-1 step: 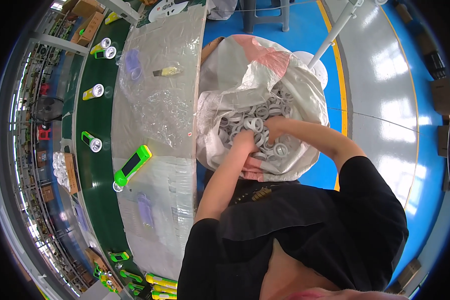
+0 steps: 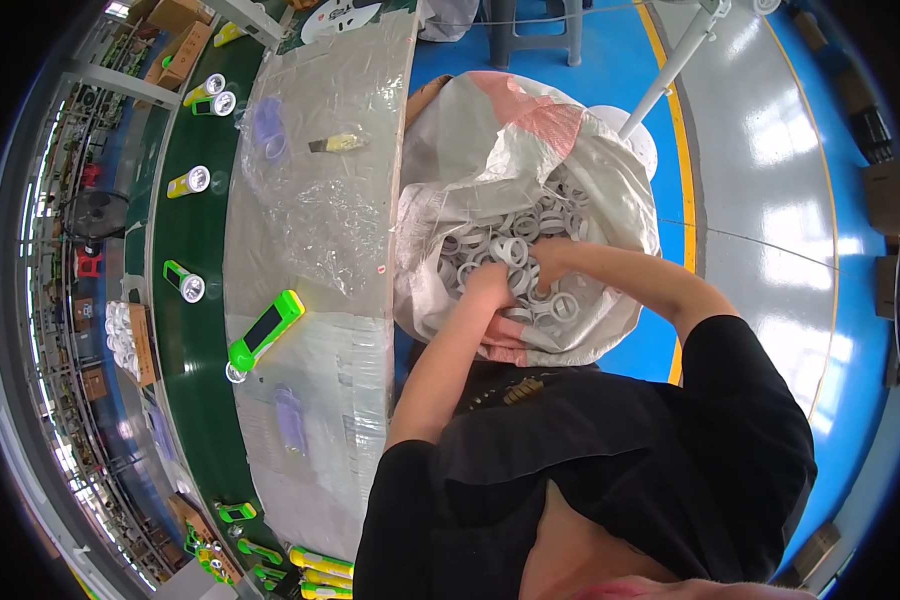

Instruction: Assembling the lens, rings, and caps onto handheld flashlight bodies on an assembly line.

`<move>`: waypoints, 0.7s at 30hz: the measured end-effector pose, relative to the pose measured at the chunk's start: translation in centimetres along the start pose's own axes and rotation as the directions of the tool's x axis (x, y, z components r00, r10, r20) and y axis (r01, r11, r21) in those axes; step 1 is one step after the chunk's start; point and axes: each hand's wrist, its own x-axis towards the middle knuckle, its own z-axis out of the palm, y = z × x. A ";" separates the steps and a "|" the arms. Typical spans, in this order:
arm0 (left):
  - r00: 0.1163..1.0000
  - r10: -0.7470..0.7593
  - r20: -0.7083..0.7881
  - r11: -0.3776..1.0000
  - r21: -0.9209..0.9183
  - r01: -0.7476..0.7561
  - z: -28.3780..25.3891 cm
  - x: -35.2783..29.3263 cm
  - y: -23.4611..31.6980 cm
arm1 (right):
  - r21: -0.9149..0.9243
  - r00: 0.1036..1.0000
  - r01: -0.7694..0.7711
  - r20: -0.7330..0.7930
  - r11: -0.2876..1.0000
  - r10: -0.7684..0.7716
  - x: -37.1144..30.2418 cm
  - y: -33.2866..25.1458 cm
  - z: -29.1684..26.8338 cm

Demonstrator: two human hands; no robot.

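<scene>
A large white woven sack (image 2: 610,330) with pink patches stands open beside the table, holding many white plastic rings (image 2: 510,250). My left hand (image 2: 490,285) reaches into the sack, its fingers sunk among the rings and hidden. To its right, my right hand (image 2: 550,260) is also down in the heap, touching rings, with its fingertips out of sight. Whether either hand grips a ring cannot be made out.
Left of the sack runs a table (image 2: 320,250) covered with clear plastic film. On it lie a green flashlight (image 2: 266,332), a yellow-handled brush (image 2: 338,143) and purple translucent pieces (image 2: 290,420). Beyond, a green conveyor belt (image 2: 185,370) carries several flashlights. A grey stool (image 2: 535,35) stands behind.
</scene>
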 end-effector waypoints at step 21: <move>0.905 0.094 -0.415 0.954 -0.223 -0.202 0.4 -3.2 -0.5 | 0.413 0.889 0.364 -0.421 0.835 -0.180 1.8 0.0 3.1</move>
